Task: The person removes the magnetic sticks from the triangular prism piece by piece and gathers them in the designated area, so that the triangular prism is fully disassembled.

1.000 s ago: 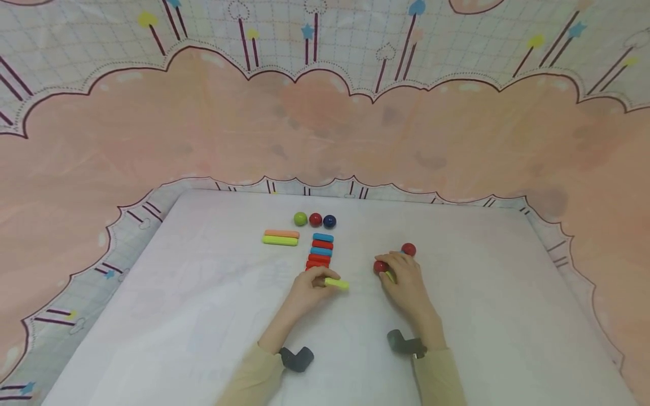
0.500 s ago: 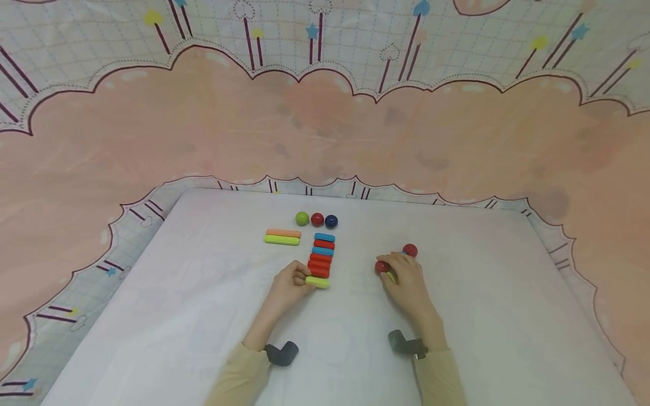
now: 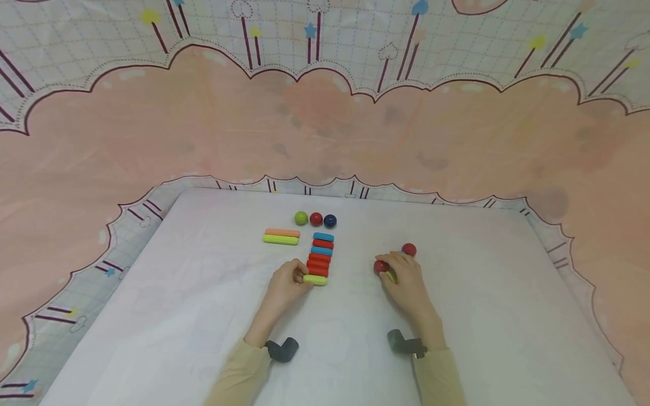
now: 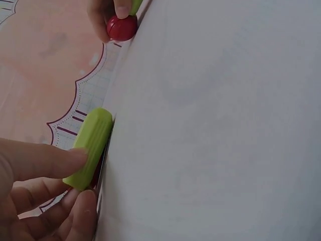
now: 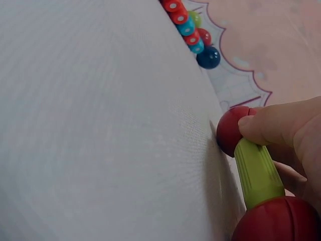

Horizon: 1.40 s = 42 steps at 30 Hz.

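Note:
My left hand (image 3: 288,282) pinches a yellow-green plastic stick (image 3: 316,280) between thumb and fingers. The stick lies at the near end of a column of red and blue sticks (image 3: 321,251), right up against the last red one. In the left wrist view the thumb presses along the ribbed face of the green stick (image 4: 93,145). My right hand (image 3: 406,282) grips a piece made of balls and sticks. Its red ball (image 5: 231,131) sits under the thumb, joined by a green stick (image 5: 258,173) to another red ball (image 5: 281,221). The palm hides part of this piece in the head view.
Green (image 3: 301,218), red (image 3: 316,219) and dark blue (image 3: 330,221) balls stand in a row behind the column. Left of it lie an orange stick (image 3: 282,232) and a yellow-green one (image 3: 280,240). A further red ball (image 3: 408,249) shows beyond the right fingers. Patterned cloth surrounds the white tabletop (image 3: 508,293).
My left hand has moved left, bringing the yellow-green stick from right of the column to its near end, then up against the last red stick. The right hand has kept its place.

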Available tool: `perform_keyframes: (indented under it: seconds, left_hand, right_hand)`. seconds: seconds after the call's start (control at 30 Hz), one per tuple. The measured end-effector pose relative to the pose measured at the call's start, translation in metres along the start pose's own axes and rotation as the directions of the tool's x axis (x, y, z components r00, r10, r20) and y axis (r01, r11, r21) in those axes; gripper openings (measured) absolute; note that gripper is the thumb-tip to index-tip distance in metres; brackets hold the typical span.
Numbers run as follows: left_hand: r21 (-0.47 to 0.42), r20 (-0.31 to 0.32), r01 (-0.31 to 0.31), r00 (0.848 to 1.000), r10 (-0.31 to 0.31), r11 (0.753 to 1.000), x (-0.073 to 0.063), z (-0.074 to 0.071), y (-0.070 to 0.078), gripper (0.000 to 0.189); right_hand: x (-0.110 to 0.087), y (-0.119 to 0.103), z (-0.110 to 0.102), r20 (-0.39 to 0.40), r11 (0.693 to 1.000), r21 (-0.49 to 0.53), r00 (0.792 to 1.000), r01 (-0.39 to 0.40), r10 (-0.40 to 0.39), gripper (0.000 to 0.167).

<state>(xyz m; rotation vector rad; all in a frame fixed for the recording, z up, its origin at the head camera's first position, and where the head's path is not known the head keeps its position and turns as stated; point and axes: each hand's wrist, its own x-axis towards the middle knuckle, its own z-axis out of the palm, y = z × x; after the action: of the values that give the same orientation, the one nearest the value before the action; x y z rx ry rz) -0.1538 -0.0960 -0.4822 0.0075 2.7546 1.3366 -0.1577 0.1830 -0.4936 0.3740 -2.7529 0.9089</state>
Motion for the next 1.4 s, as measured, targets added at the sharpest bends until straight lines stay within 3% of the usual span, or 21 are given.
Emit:
perform_keyframes:
  seconds: [0.33, 0.5, 0.63, 0.73, 0.83, 1.03, 1.17, 1.4]
  left_hand:
    - [0.033, -0.020, -0.018, 1.000, 0.018, 0.999, 0.003, -0.001, 0.002, 0.020]
    - [0.030, -0.016, 0.007, 1.000, -0.006, 1.000, 0.003, -0.005, 0.004, 0.020]
    - [0.023, -0.066, 0.019, 0.998, -0.017, 1.000, 0.004, -0.012, 0.009, 0.019]
    - [-0.027, -0.087, -0.007, 0.996, 0.004, 1.000, 0.005, -0.015, 0.016, 0.019]
    - [-0.103, -0.062, -0.067, 0.996, 0.061, 0.992, 0.005, -0.013, 0.026, 0.019]
    - [-0.174, 0.008, -0.174, 0.984, 0.178, 0.969, 0.005, 0.010, 0.047, 0.017]
    - [-0.203, 0.068, -0.181, 0.978, 0.198, 0.962, 0.009, 0.034, 0.058, 0.017]
    - [-0.215, 0.136, -0.161, 0.972, 0.193, 0.963, 0.018, 0.068, 0.069, 0.025]
  right_hand:
    - [0.002, -0.001, 0.000, -0.004, 1.000, -0.002, 1.000, -0.010, 0.010, 0.035]
    - [0.002, 0.000, 0.000, 0.001, 1.000, -0.013, 1.000, -0.008, 0.008, 0.038]
    - [0.003, 0.002, -0.001, 0.014, 1.000, 0.001, 1.000, -0.012, 0.012, 0.041]
    - [0.003, 0.003, -0.003, 0.016, 1.000, 0.010, 1.000, -0.021, 0.020, 0.042]
    - [0.002, 0.003, -0.006, -0.003, 1.000, 0.001, 1.000, -0.011, 0.011, 0.040]
    - [0.000, -0.001, -0.016, -0.002, 1.000, -0.012, 1.000, -0.019, 0.019, 0.035]
    - [0.000, -0.004, -0.020, 0.044, 0.997, -0.020, 0.997, -0.070, 0.070, 0.035]
    - [-0.001, -0.003, -0.017, 0.030, 0.992, -0.100, 0.996, -0.078, 0.081, 0.032]
